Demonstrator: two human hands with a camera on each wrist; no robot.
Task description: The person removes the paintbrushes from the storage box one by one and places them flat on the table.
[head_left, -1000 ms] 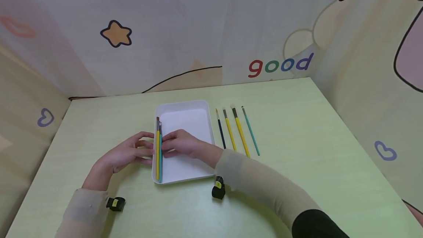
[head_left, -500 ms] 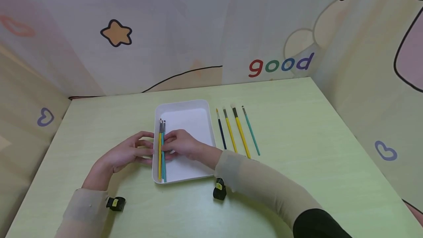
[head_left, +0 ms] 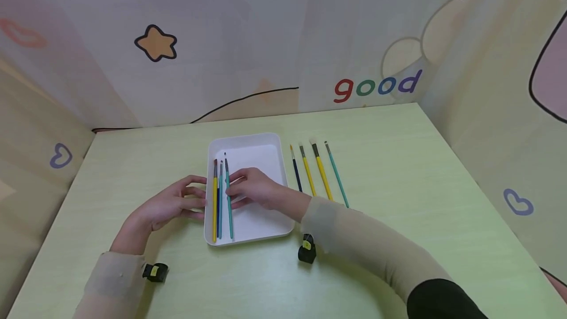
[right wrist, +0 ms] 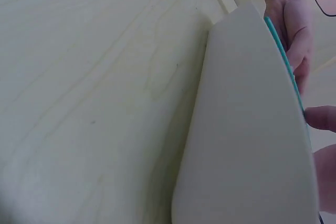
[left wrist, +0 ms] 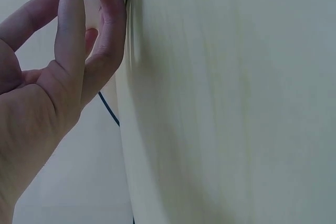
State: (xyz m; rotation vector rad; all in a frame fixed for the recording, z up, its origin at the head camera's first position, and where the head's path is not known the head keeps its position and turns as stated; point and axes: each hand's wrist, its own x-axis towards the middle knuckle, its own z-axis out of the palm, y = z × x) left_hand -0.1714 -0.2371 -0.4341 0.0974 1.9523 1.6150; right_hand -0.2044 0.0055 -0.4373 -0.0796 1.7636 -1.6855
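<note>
My right hand point(head_left: 259, 191) pinches a teal paintbrush point(head_left: 230, 220) over the left half of a white tray point(head_left: 261, 156). To its left in the tray, a yellow paintbrush point(head_left: 214, 210), a dark blue one point(head_left: 218, 215) and another teal one point(head_left: 221, 201) lie close together, lengthwise. My left hand point(head_left: 177, 198) touches the tray's outer left side with loosely bent, spread fingers point(left wrist: 113, 24). In the right wrist view, the held teal paintbrush point(right wrist: 282, 53) runs along the tray's edge, with a fingertip point(right wrist: 319, 117) of my right hand on it.
Right of the tray, several paintbrushes lie in a row on the light wooden table point(head_left: 398, 171): a dark blue one point(head_left: 296, 174), two yellow ones point(head_left: 307, 174), and a teal one point(head_left: 337, 176). A patterned cloth wall point(head_left: 248, 38) closes off the back and sides.
My right hand has shifted right with the teal paintbrush, away from the others. The bunched paintbrushes are now spread apart, and the dark blue one shows. My left hand stays put.
</note>
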